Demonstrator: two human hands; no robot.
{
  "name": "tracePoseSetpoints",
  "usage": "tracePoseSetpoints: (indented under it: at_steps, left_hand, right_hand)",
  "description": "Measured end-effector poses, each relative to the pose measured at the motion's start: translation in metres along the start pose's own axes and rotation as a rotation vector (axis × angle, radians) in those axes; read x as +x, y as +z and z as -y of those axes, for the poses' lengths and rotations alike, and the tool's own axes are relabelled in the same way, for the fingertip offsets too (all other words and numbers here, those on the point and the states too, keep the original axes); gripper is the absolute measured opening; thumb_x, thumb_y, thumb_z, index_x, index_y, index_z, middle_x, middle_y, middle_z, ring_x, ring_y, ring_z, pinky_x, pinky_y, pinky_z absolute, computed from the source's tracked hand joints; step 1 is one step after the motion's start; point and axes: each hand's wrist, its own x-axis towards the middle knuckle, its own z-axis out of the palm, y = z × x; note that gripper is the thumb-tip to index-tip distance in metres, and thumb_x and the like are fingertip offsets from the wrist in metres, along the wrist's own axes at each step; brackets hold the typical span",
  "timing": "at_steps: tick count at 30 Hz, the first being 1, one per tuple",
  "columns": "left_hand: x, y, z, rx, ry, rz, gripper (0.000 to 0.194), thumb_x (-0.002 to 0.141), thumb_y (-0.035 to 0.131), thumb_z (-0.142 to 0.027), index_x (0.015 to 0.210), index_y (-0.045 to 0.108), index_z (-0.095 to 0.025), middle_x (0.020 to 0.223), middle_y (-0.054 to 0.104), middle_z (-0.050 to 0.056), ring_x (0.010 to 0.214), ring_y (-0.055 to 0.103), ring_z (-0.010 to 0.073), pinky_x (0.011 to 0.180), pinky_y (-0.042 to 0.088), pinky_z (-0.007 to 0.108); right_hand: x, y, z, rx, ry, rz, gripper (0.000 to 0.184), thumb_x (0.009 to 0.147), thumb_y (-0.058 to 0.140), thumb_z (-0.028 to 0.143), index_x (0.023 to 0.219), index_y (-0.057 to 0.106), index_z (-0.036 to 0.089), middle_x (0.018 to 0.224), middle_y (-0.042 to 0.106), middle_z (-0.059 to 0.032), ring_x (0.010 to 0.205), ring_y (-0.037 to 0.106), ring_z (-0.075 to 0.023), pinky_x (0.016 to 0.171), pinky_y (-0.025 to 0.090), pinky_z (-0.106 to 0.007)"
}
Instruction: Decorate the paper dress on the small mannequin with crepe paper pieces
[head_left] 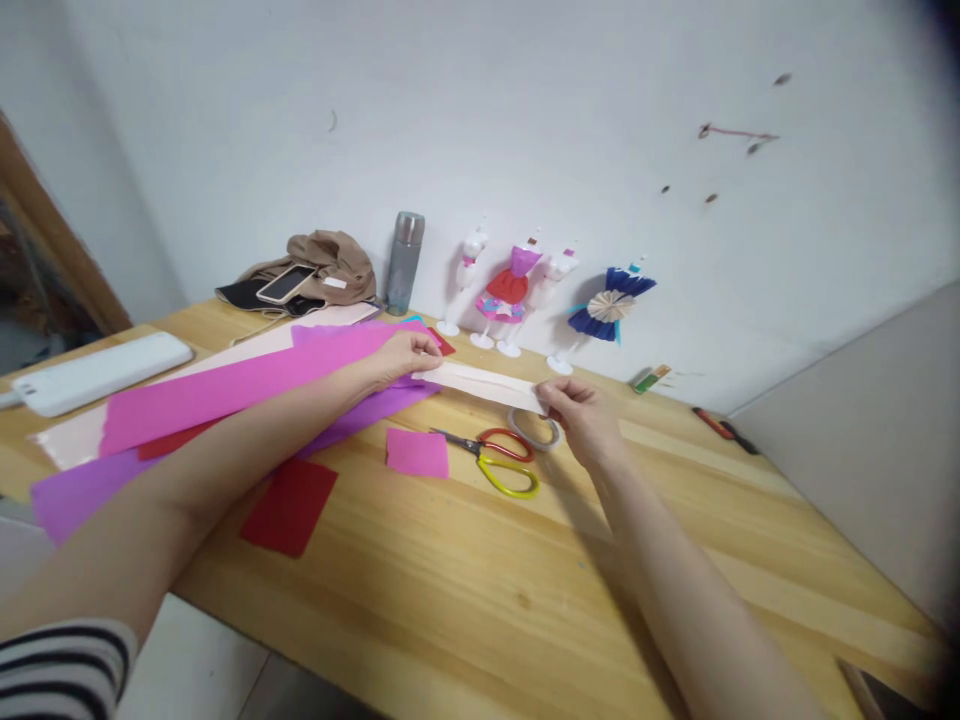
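Note:
A narrow pale pink strip (487, 384), paper or cloth, is stretched between my two hands above the table. My left hand (405, 358) pinches its left end, and my right hand (576, 408) pinches the right end. Below the strip lie scissors (487, 456) with one red and one yellow handle, blades pointing left. A roll of tape (551, 432) sits flat beside them, partly hidden by the strip and my right hand. Left of the scissors is a small pink piece (417, 453), and a dark red piece (291, 506) lies nearer the front edge.
Large pink and purple sheets (247, 385) spread under my left arm. Along the wall stand a grey flask (405, 265) and several small white mannequins, one in a red skirt (508, 285), another in a blue dress (611, 308). A phone (285, 283) rests on brown cloth (334, 262).

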Motion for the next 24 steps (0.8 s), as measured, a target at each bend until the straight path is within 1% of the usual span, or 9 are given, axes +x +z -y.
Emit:
tracePoseSetpoints:
  at_steps: [2, 4, 5, 6, 9, 12, 15, 19, 24]
  left_hand:
    - [0.0, 0.002, 0.001, 0.047, 0.001, -0.009, 0.016, 0.067, 0.077, -0.011, 0.081, 0.071, -0.013, 0.066, 0.062, -0.003, 0.059, 0.051, 0.0074, 0.057, 0.039, 0.019]
    - [0.0, 0.002, 0.0, 0.099, 0.003, -0.015, 0.023, 0.069, 0.075, -0.01, 0.092, 0.073, -0.014, 0.07, 0.063, -0.003, 0.062, 0.053, 0.0077, 0.059, 0.039, 0.02]
    - [0.0, 0.001, 0.0, 0.125, 0.002, -0.017, 0.025, 0.07, 0.075, -0.01, 0.095, 0.073, -0.014, 0.071, 0.064, -0.002, 0.063, 0.054, 0.008, 0.06, 0.04, 0.02]
    - [0.0, 0.001, -0.001, 0.153, -0.001, -0.019, 0.024, 0.07, 0.075, -0.011, 0.094, 0.073, -0.014, 0.071, 0.064, -0.002, 0.064, 0.055, 0.0085, 0.061, 0.041, 0.02]
    - [0.0, 0.0, -0.004, 0.221, -0.011, -0.012, 0.015, 0.069, 0.077, -0.012, 0.082, 0.07, -0.012, 0.069, 0.066, 0.0, 0.064, 0.055, 0.0101, 0.062, 0.043, 0.022]
    - [0.0, 0.0, -0.006, 0.233, -0.006, 0.0, 0.014, 0.068, 0.079, -0.013, 0.076, 0.067, -0.012, 0.067, 0.065, 0.0, 0.062, 0.055, 0.0106, 0.063, 0.044, 0.024]
    - [-0.001, 0.001, -0.007, 0.252, 0.0, 0.003, 0.012, 0.068, 0.078, -0.014, 0.074, 0.067, -0.012, 0.064, 0.063, -0.001, 0.061, 0.054, 0.0104, 0.064, 0.043, 0.024]
    - [-0.003, 0.002, -0.009, 0.266, 0.01, -0.009, 0.009, 0.071, 0.076, -0.015, 0.071, 0.067, -0.012, 0.064, 0.063, -0.001, 0.062, 0.053, 0.0102, 0.064, 0.043, 0.023]
    - [-0.004, 0.003, -0.012, 0.277, -0.01, -0.016, 0.008, 0.072, 0.075, -0.013, 0.071, 0.067, -0.012, 0.063, 0.062, -0.002, 0.059, 0.05, 0.0086, 0.063, 0.041, 0.022]
  right_hand:
    - [-0.001, 0.002, 0.002, -0.042, -0.023, -0.012, 0.023, 0.052, 0.09, 0.038, 0.064, 0.074, 0.027, 0.053, 0.063, 0.0027, 0.048, 0.05, -0.0126, 0.047, 0.044, -0.028]
    - [-0.001, 0.002, 0.004, -0.032, -0.019, -0.018, 0.03, 0.049, 0.091, 0.032, 0.074, 0.076, 0.027, 0.055, 0.064, 0.0039, 0.048, 0.051, -0.0124, 0.047, 0.045, -0.028]
    - [-0.001, 0.002, 0.005, -0.024, -0.017, -0.017, 0.033, 0.048, 0.091, 0.029, 0.078, 0.077, 0.027, 0.056, 0.064, 0.0042, 0.048, 0.052, -0.0124, 0.047, 0.045, -0.027]
    - [-0.001, 0.002, 0.006, -0.019, -0.017, -0.015, 0.035, 0.048, 0.09, 0.028, 0.08, 0.077, 0.027, 0.056, 0.065, 0.0044, 0.049, 0.052, -0.0124, 0.047, 0.045, -0.027]
    - [0.0, 0.0, 0.007, -0.022, -0.015, -0.023, 0.034, 0.048, 0.089, 0.026, 0.08, 0.078, 0.026, 0.059, 0.067, 0.0037, 0.049, 0.052, -0.0124, 0.046, 0.045, -0.028]
    - [0.0, -0.002, 0.007, -0.04, 0.008, -0.039, 0.033, 0.048, 0.09, 0.025, 0.079, 0.078, 0.024, 0.059, 0.068, 0.0027, 0.049, 0.053, -0.0122, 0.045, 0.045, -0.027]
    - [0.002, -0.005, 0.006, -0.058, 0.051, -0.058, 0.029, 0.05, 0.09, 0.023, 0.076, 0.078, 0.022, 0.055, 0.067, 0.0019, 0.046, 0.053, -0.0115, 0.045, 0.045, -0.027]
    - [0.004, -0.008, 0.004, -0.037, 0.12, -0.056, 0.022, 0.052, 0.09, 0.022, 0.069, 0.076, 0.02, 0.058, 0.07, -0.0018, 0.046, 0.056, -0.0121, 0.043, 0.045, -0.027]
    - [0.005, -0.01, 0.002, -0.02, 0.123, -0.047, 0.022, 0.051, 0.091, 0.026, 0.065, 0.075, 0.019, 0.056, 0.068, -0.0016, 0.045, 0.054, -0.0113, 0.042, 0.044, -0.025]
